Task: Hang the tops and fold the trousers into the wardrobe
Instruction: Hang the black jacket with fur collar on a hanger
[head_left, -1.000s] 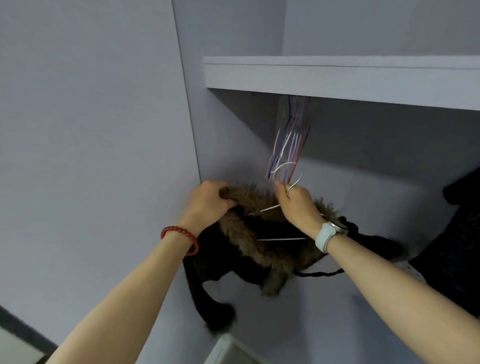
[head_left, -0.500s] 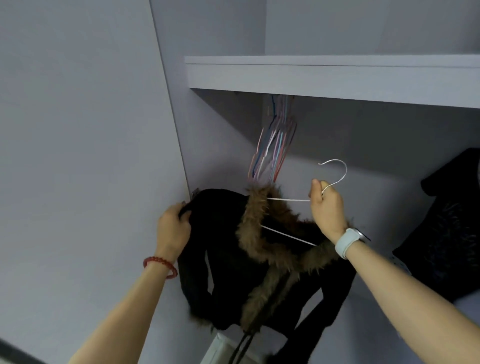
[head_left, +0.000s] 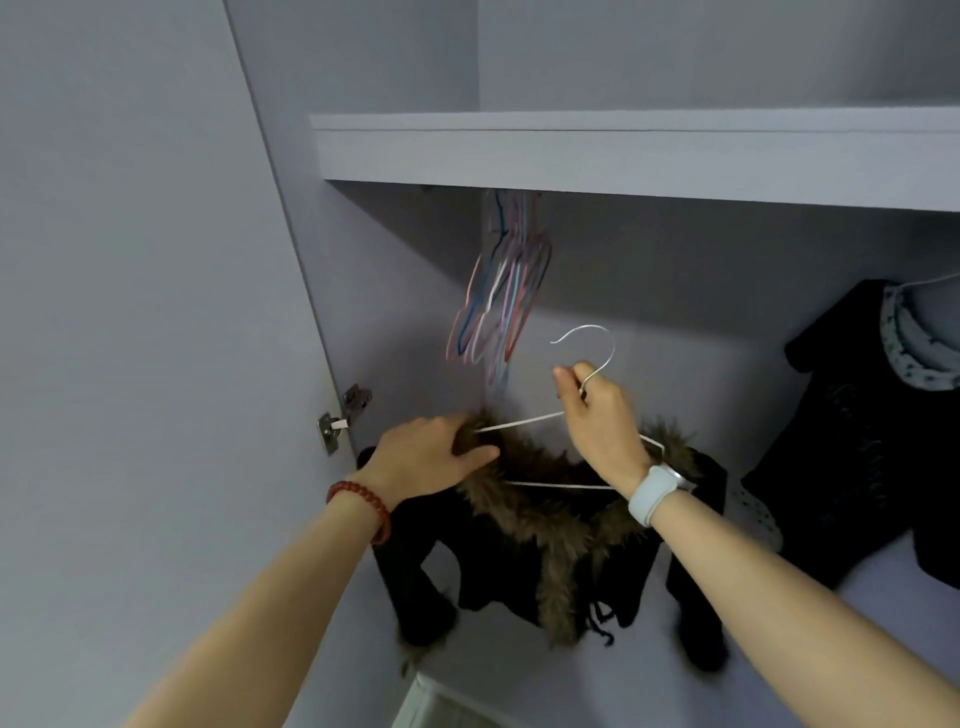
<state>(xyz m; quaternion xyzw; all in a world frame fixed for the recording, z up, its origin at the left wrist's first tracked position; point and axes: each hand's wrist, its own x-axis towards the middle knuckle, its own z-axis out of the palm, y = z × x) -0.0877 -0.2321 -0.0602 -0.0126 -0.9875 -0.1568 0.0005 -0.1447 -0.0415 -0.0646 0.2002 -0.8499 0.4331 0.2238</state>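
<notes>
Your right hand (head_left: 597, 415) pinching the thin white wire hanger (head_left: 587, 353) at its neck, centre frame, your left hand (head_left: 431, 457) gripping the brown fur collar of the black coat (head_left: 519, 551) draped on it, lower centre, below the grey wardrobe shelf (head_left: 623, 150)

head cam, angled up, close to wardrobe (head_left: 623, 150)

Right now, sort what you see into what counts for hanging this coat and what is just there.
In the job:
- fur-collared black coat
- white wire hanger, pinched at the neck by the right hand
- left hand gripping the collar

Just there:
- bunch of coloured hangers
- dark top already hung
- shelf
- door hinge
</notes>
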